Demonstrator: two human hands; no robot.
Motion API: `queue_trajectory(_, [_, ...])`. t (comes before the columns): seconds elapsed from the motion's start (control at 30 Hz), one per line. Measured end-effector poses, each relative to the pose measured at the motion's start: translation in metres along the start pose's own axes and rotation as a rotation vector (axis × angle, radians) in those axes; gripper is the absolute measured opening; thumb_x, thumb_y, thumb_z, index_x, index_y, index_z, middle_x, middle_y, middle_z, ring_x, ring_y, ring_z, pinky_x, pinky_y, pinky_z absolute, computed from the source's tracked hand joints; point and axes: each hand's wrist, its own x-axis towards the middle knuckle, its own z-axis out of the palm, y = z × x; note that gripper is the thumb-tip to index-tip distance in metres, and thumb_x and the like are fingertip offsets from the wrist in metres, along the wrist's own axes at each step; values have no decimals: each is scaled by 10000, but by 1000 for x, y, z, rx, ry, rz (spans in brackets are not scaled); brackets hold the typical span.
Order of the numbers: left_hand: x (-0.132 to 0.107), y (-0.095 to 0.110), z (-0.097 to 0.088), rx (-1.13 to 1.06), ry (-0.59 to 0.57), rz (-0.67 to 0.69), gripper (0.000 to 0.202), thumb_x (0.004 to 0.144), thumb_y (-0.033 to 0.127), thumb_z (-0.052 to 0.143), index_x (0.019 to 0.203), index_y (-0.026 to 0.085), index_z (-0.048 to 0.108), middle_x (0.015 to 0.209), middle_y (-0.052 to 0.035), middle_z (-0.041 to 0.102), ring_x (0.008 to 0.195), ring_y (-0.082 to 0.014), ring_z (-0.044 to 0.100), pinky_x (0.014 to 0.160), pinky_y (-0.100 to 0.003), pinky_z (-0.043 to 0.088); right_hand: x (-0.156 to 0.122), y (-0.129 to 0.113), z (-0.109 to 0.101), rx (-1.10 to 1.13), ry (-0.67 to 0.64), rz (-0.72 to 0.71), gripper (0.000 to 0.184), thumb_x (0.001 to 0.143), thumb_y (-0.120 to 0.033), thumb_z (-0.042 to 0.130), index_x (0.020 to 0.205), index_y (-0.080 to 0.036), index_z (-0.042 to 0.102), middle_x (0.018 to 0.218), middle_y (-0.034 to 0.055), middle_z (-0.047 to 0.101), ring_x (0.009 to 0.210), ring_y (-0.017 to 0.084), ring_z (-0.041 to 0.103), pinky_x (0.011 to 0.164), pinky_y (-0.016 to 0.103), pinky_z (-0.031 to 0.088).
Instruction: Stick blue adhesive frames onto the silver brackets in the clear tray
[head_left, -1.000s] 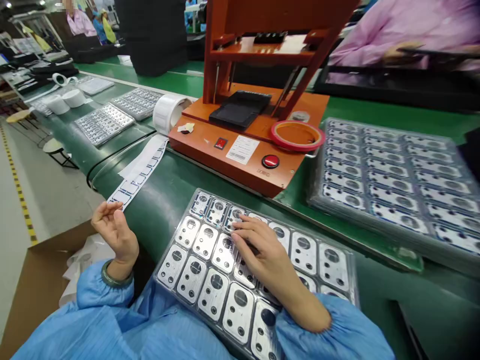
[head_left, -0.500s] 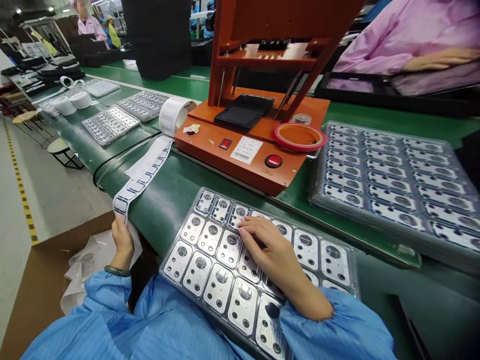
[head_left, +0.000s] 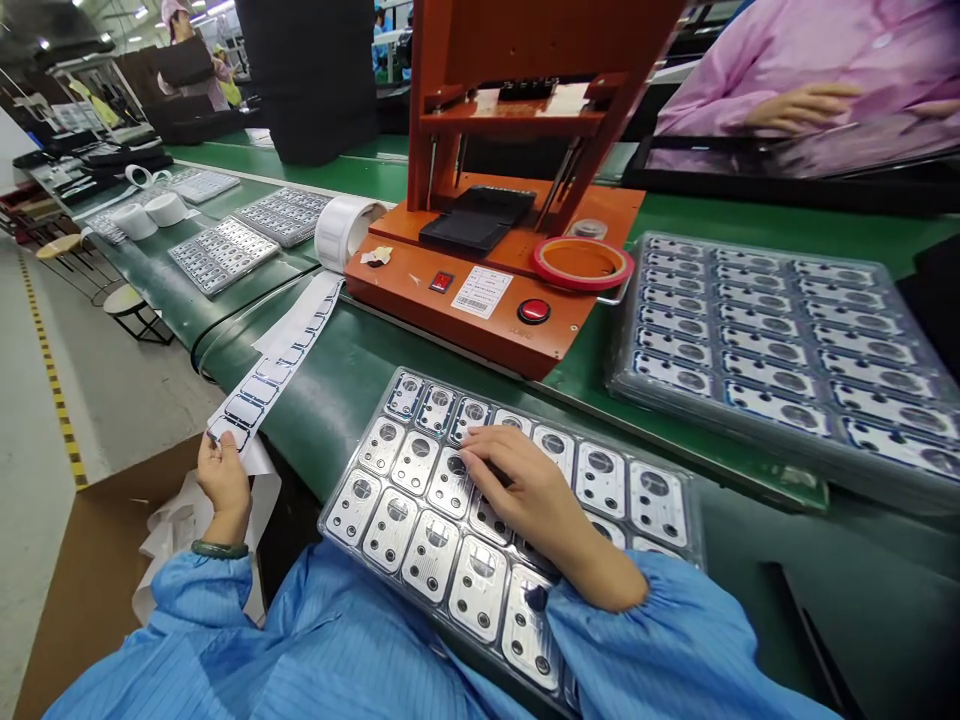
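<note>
Hands apart: left hand [head_left: 223, 490] pinches end of label strip [head_left: 279, 372], keep it taut; right hand [head_left: 536, 505] rests fingertips [head_left: 471, 462] on metal plates [head_left: 448, 482] in clear plastic tray [head_left: 322, 527].

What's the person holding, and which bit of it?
The left hand pinches the end of a white label strip; the right hand only rests on metal plates.

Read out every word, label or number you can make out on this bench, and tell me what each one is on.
Barcode label on the orange press: print and barcode too small to read.
Small marking beside the red button: too blurred to read.
Nothing else is legible.
</note>
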Motion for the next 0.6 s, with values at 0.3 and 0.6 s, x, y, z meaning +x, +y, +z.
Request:
queue_trajectory(0.3, [1,7,-5,121,76,77,292,850,446,472,954,174,493,876,-55,582,860,-202,600,865,-373,479,-3,6,-1,-21,18,8,130,917,-218,531,846,-207,639,865,70,684,893,215,636,812,401,529])
queue_trajectory(0.6, [7,25,-34,130,26,133,335,762,503,571,731,176,507,871,-110,559,1066,-370,523,1015,-543,343,-3,-2,1,-2,-4,-21,151,926,-173,499,829,-186,615,826,77,672,867,200,614,788,361,507])
